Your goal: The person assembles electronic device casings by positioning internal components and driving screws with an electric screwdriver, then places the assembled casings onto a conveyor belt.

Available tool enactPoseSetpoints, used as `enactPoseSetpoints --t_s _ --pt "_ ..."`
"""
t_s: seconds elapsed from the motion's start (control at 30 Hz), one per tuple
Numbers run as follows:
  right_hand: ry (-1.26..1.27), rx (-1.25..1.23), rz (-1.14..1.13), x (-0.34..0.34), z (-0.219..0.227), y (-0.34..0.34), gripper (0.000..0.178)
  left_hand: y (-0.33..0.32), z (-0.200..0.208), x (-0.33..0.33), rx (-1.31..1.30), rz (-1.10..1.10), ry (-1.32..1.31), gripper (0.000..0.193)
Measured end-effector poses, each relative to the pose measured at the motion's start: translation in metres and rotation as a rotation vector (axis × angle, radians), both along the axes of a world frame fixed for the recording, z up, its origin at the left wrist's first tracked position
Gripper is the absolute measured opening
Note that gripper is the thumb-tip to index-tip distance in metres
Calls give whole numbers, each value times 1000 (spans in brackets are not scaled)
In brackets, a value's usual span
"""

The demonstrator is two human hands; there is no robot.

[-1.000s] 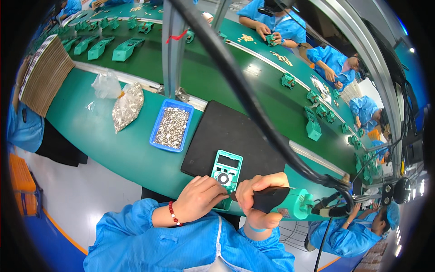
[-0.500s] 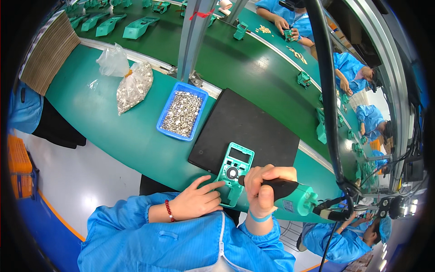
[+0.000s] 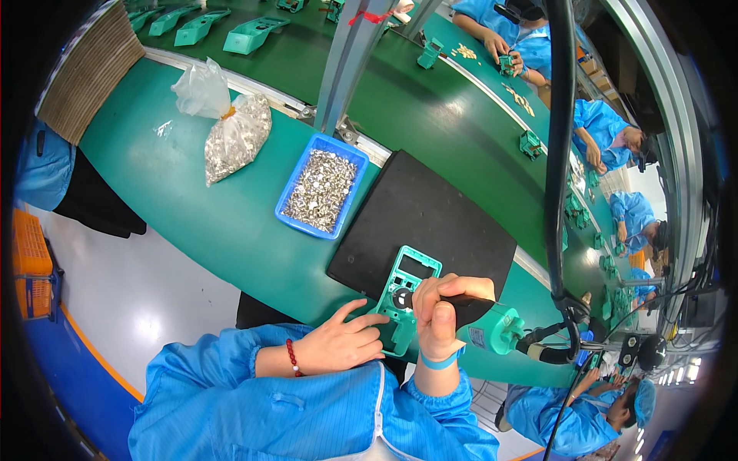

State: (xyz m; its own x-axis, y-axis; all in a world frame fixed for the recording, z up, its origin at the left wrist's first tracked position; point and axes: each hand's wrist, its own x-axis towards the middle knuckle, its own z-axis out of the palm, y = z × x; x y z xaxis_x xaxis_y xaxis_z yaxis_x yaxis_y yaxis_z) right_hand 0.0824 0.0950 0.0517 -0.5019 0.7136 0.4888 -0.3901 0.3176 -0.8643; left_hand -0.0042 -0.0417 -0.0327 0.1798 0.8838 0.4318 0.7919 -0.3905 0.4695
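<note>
My right hand [image 3: 440,316] is wrapped round a green and black electric screwdriver [image 3: 496,326], whose tip end is hidden behind my fingers. It points toward a green plastic housing [image 3: 403,330] with a rectangular window and a round black-and-white part [image 3: 402,298] inside. The housing lies partly on a black mat [image 3: 430,211] and reaches over its near edge. My left hand [image 3: 342,344] rests at the housing's left side, fingers spread, fingertips touching or very close to its edge.
A blue tray [image 3: 284,206] of small metal screws stands left of the mat, with a tied plastic bag [image 3: 238,138] of small parts beyond. A metal post [image 3: 346,69] rises by the green conveyor [image 3: 438,115]. A black cable [image 3: 560,154] hangs at right. Several co-workers sit along the line.
The view has shifted slightly, so most things appear lower and to the right. My right hand and the screwdriver now cover more of the housing. My left hand keeps its place beside it.
</note>
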Motion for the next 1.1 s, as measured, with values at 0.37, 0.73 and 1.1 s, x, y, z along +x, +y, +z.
enactPoseSetpoints --t_s 0.37,0.73,1.1 --pt "-43 17 17 3 -7 4 37 2 2 2 10 18 -46 26" --pt "-79 -50 89 14 -22 13 32 2 4 0 -33 -16 -35 21" --pt "-32 -178 -22 14 -28 15 28 4 5 4 10 20 -21 28"
